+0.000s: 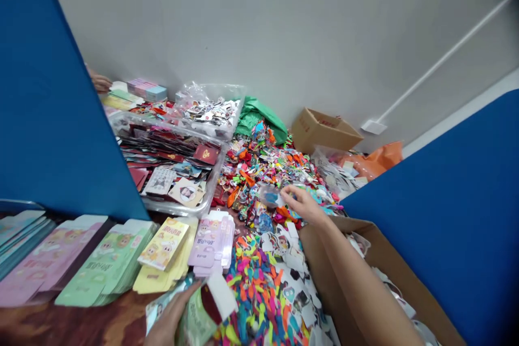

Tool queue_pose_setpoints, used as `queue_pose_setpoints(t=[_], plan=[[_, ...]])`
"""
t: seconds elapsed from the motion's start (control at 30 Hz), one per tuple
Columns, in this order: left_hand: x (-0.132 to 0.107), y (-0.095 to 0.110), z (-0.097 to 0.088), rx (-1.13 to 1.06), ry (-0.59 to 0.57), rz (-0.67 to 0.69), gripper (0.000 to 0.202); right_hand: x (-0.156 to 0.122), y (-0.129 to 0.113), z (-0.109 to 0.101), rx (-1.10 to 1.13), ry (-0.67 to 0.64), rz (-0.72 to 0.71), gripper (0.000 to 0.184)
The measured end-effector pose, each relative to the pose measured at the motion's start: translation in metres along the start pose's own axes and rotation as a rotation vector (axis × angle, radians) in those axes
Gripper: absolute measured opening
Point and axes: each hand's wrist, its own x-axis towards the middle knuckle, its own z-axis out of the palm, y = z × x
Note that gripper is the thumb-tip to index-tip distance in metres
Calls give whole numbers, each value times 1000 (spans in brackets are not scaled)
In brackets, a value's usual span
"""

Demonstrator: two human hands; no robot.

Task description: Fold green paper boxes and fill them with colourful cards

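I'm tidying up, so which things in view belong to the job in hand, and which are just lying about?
In the job, apparently:
green box, held in the left hand
clear item, at the right hand
trinket pile, around that hand

Just lying about, apparently:
orange bag
crumpled green plastic
cardboard box by the wall

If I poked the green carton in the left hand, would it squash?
Maybe a bit: the green carton looks like thin card, with a white flap. It's probably light, as the left hand alone holds it. Tipping might spill things, since its end looks open.
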Motion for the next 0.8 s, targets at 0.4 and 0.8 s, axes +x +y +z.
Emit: queue_pose_setpoints(t=[0.4,0.8], plan=[[9,14,-31,229,179,55,60,-82,-155,65,252,-300,-541,23],[-1,5,-28,301,233,226,63,-127,-168,132,-138,-70,-637,12]])
